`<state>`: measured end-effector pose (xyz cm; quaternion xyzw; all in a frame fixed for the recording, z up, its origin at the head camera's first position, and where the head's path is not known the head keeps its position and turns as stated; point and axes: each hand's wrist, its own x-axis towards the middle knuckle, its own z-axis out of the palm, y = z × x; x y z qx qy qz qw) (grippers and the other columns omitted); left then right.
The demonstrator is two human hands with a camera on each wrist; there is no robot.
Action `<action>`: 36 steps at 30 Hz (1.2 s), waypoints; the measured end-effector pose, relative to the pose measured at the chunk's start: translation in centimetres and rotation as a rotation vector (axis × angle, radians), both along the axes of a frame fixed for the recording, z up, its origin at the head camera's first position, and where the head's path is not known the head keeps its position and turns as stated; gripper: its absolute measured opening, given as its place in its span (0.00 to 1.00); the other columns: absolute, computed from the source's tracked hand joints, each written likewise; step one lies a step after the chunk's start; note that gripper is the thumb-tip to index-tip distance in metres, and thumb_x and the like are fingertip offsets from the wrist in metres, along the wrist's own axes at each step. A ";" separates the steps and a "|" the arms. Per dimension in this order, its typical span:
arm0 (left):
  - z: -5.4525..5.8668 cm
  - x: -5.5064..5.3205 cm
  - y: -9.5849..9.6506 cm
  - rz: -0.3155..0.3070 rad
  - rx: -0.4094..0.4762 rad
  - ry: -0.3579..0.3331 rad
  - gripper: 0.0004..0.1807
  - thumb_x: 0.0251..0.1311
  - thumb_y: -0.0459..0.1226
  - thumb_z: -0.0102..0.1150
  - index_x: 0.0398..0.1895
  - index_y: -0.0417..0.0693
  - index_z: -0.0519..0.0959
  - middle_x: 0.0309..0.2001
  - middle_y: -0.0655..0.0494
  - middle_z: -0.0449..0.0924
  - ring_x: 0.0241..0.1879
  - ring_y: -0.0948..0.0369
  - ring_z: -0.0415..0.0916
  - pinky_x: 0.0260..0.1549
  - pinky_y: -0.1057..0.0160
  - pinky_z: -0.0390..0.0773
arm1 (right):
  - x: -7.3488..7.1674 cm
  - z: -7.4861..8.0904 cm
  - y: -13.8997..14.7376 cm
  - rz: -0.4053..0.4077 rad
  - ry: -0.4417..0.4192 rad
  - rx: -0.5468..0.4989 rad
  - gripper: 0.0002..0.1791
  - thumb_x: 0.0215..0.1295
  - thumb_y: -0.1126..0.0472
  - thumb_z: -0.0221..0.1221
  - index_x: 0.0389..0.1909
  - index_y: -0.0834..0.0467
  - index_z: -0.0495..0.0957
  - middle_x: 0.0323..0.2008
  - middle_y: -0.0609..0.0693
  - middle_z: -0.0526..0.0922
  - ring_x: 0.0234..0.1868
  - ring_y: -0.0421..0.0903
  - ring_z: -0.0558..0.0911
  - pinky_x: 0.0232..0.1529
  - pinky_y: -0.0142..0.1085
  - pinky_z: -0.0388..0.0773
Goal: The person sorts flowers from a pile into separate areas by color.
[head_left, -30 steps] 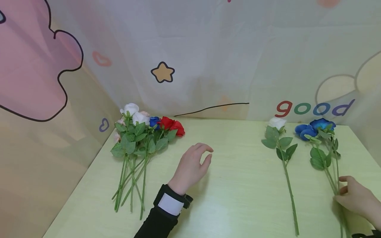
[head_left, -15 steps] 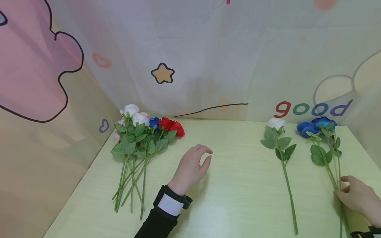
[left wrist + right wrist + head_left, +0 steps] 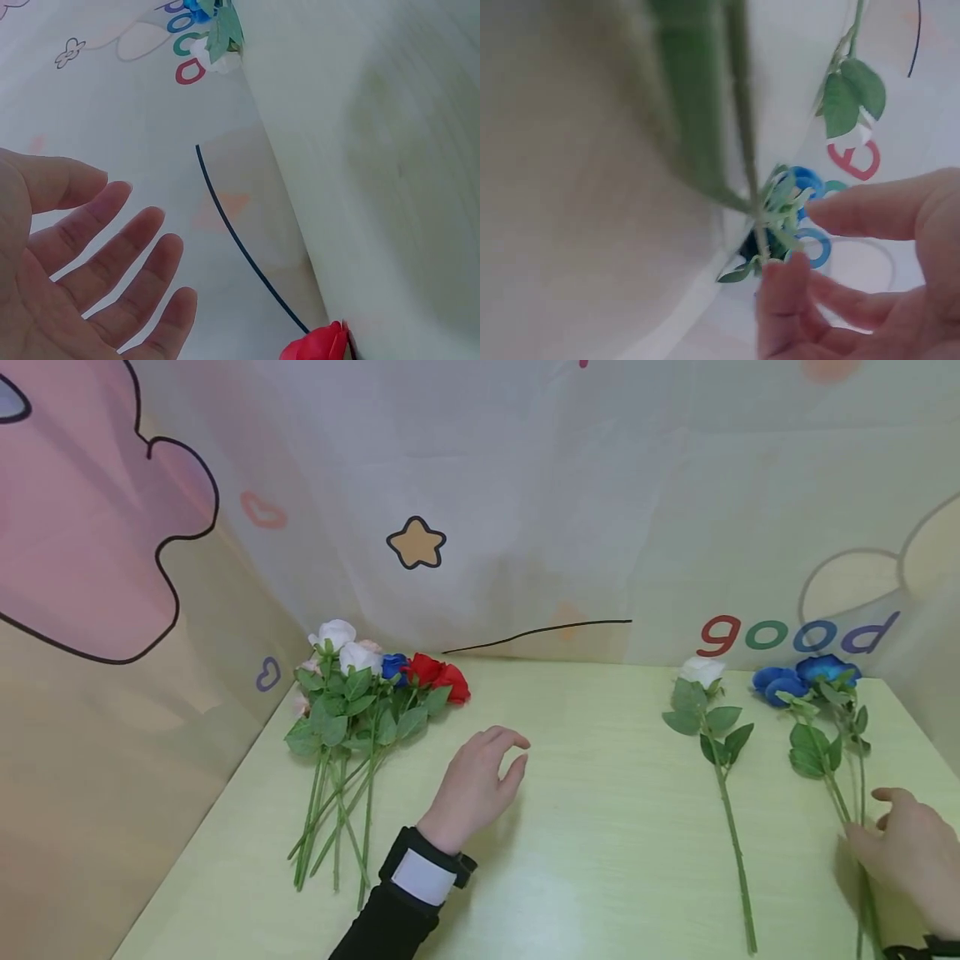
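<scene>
My left hand (image 3: 468, 785) hovers over the middle of the table, fingers relaxed and holding nothing; its spread fingers also show in the left wrist view. At the right, blue roses (image 3: 825, 668) lie with their green stems pointing toward me. Close by those stems is my right hand (image 3: 903, 847), thumb and fingers parted. In the right wrist view, a gap shows between thumb and fingertips, and the stems (image 3: 739, 90) run beside the fingers; whether a fingertip touches them, I cannot tell. A single white rose (image 3: 702, 672) lies to the left of the blue ones.
On the left of the table (image 3: 585, 860) lies a pile of white, pink, blue and red roses (image 3: 360, 693), stems crossing toward me. A printed cloth (image 3: 525, 510) forms the backdrop at the table's far edge.
My right hand's thumb and fingers have loosened from the blue roses' stems, and the hand has shifted slightly up. The left hand has stayed nearly still; the view has shifted a little.
</scene>
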<state>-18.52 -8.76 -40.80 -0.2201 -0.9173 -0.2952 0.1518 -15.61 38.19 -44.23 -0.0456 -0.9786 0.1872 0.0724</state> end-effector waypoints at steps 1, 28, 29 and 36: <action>0.1 0.0 -0.1 0.004 -0.005 0.002 0.10 0.63 0.38 0.55 0.45 0.48 0.79 0.47 0.56 0.79 0.45 0.57 0.75 0.43 0.58 0.77 | 0.0 0.1 -0.4 0.000 0.044 -0.001 0.28 0.56 0.63 0.58 0.48 0.81 0.61 0.25 0.69 0.74 0.22 0.58 0.74 0.19 0.43 0.67; 0.2 1.1 -4.8 0.111 -0.108 0.101 0.09 0.62 0.37 0.56 0.44 0.47 0.80 0.44 0.54 0.81 0.43 0.55 0.77 0.41 0.55 0.77 | 0.6 4.3 -12.1 0.248 0.219 -0.196 0.11 0.62 0.63 0.58 0.44 0.63 0.77 0.32 0.55 0.81 0.29 0.47 0.79 0.27 0.36 0.76; 0.0 1.1 -5.1 0.120 -0.117 0.101 0.09 0.62 0.37 0.56 0.44 0.47 0.80 0.44 0.53 0.81 0.43 0.55 0.77 0.41 0.55 0.77 | 0.6 4.3 -12.7 0.255 0.228 -0.204 0.11 0.62 0.63 0.58 0.44 0.63 0.78 0.32 0.54 0.81 0.29 0.45 0.79 0.27 0.36 0.76; -0.4 1.7 -6.8 0.193 -0.173 0.131 0.10 0.60 0.37 0.58 0.44 0.45 0.80 0.44 0.51 0.81 0.42 0.53 0.79 0.39 0.54 0.78 | 0.4 4.6 -16.9 0.320 0.213 -0.314 0.09 0.65 0.62 0.56 0.43 0.60 0.78 0.32 0.50 0.81 0.31 0.42 0.79 0.31 0.35 0.78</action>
